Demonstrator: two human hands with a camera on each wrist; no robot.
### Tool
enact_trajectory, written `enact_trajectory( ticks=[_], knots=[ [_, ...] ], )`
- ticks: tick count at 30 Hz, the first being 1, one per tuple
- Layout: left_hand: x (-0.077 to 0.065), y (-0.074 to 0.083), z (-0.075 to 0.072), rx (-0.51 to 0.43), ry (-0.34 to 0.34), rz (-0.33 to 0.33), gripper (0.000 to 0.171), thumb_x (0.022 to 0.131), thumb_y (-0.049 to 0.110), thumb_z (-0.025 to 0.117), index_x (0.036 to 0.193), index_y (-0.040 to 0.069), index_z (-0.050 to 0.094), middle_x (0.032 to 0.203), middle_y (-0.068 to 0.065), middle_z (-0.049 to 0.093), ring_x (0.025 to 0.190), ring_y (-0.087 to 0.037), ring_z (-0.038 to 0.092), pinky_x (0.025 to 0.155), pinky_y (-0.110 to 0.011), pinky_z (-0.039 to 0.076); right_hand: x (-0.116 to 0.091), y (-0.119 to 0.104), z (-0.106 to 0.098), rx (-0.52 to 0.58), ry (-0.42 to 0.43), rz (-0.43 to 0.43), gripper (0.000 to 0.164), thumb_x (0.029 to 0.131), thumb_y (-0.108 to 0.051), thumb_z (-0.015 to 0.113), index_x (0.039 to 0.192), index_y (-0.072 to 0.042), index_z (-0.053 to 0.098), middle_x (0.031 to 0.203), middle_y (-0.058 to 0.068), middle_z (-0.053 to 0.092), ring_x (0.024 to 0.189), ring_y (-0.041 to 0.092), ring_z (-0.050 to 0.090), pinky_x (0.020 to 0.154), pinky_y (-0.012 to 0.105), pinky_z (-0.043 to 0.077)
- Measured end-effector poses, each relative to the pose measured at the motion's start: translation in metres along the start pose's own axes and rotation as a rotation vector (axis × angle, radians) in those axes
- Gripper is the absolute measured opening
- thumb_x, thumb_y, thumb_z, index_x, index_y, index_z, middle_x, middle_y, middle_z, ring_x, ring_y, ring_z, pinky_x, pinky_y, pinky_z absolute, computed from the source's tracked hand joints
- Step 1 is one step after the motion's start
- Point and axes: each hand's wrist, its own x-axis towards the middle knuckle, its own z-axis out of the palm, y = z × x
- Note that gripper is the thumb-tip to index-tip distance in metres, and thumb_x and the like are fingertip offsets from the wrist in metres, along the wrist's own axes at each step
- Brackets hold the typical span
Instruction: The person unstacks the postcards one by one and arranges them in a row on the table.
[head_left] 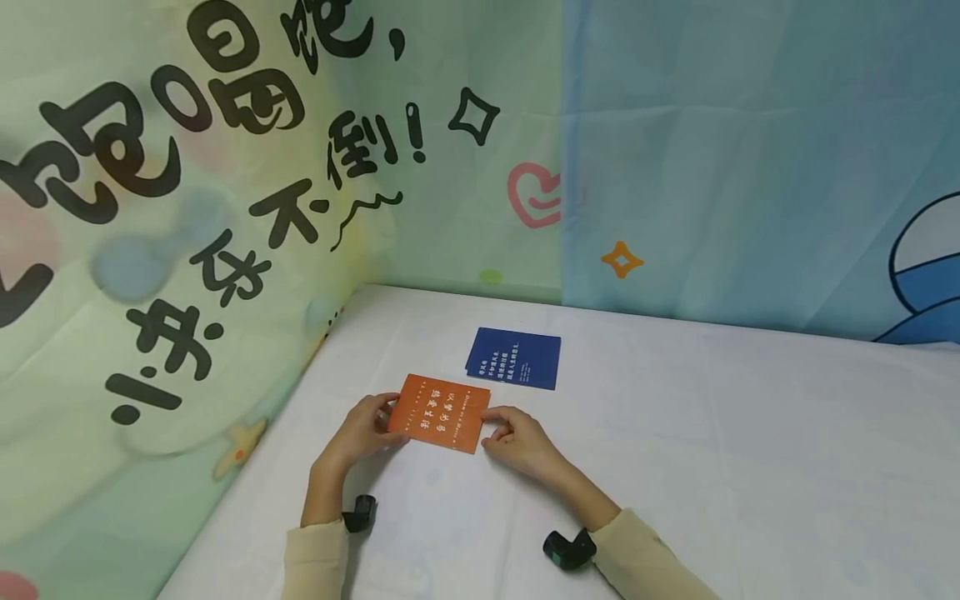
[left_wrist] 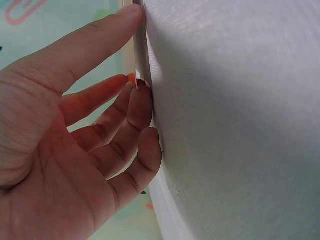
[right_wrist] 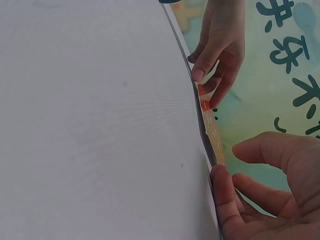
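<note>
An orange card (head_left: 442, 414) with white printed characters lies close over the white table in the head view. My left hand (head_left: 367, 433) grips it at its left end, thumb at the near edge and fingers at the left edge. In the left wrist view the left thumb (left_wrist: 100, 42) stretches along the table while the other fingers bend toward the card. My right hand (head_left: 528, 446) is at the card's right edge, its fingers loosely bent. The right wrist view shows a gap between two of its fingertips (right_wrist: 245, 150), right by the card's end.
Dark blue cards (head_left: 525, 358) with white print lie overlapped just beyond the orange one. A white cloth covers the table (head_left: 712, 467). Printed fabric walls (head_left: 712, 150) rise at the back and left. A black wrist camera (head_left: 570, 550) sits at each cuff.
</note>
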Motion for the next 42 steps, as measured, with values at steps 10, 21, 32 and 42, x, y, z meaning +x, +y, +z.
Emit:
enact_trajectory(
  ticks=[10, 21, 32, 42],
  knots=[
    [0.000, -0.001, 0.000, 0.004, 0.004, -0.001, 0.063, 0.077, 0.003, 0.081, 0.132, -0.006, 0.052, 0.107, -0.015, 0.058, 0.091, -0.025, 0.057, 0.076, -0.034, 0.049, 0.000, 0.000, -0.002, -0.002, -0.002, -0.029, 0.036, 0.080, 0.000, 0.070, 0.114, 0.010, 0.063, 0.098, 0.014, 0.059, 0.073, 0.013, 0.052, 0.063, 0.018, 0.043],
    [0.001, 0.001, 0.003, -0.015, 0.006, -0.020, 0.060, 0.080, 0.006, 0.079, 0.133, -0.004, 0.053, 0.106, -0.013, 0.057, 0.091, -0.024, 0.056, 0.072, -0.031, 0.048, -0.001, 0.002, -0.005, -0.003, -0.005, -0.033, 0.035, 0.080, 0.000, 0.070, 0.113, 0.009, 0.064, 0.101, 0.015, 0.059, 0.076, 0.013, 0.053, 0.065, 0.017, 0.044],
    [0.004, 0.007, 0.007, -0.046, 0.026, -0.032, 0.056, 0.085, 0.017, 0.077, 0.133, -0.001, 0.055, 0.109, -0.012, 0.058, 0.094, -0.023, 0.055, 0.073, -0.031, 0.046, -0.003, 0.001, -0.011, -0.030, 0.035, 0.008, 0.031, 0.080, -0.002, 0.071, 0.111, 0.001, 0.067, 0.107, 0.012, 0.060, 0.080, 0.013, 0.057, 0.068, 0.021, 0.047],
    [0.007, 0.009, 0.009, -0.039, 0.045, 0.059, 0.047, 0.085, 0.011, 0.075, 0.126, -0.006, 0.058, 0.104, -0.015, 0.058, 0.090, -0.026, 0.057, 0.071, -0.030, 0.047, -0.004, 0.006, -0.021, -0.023, 0.071, 0.030, 0.028, 0.083, -0.002, 0.071, 0.111, 0.000, 0.068, 0.107, 0.011, 0.060, 0.077, 0.013, 0.059, 0.067, 0.024, 0.047]
  ],
)
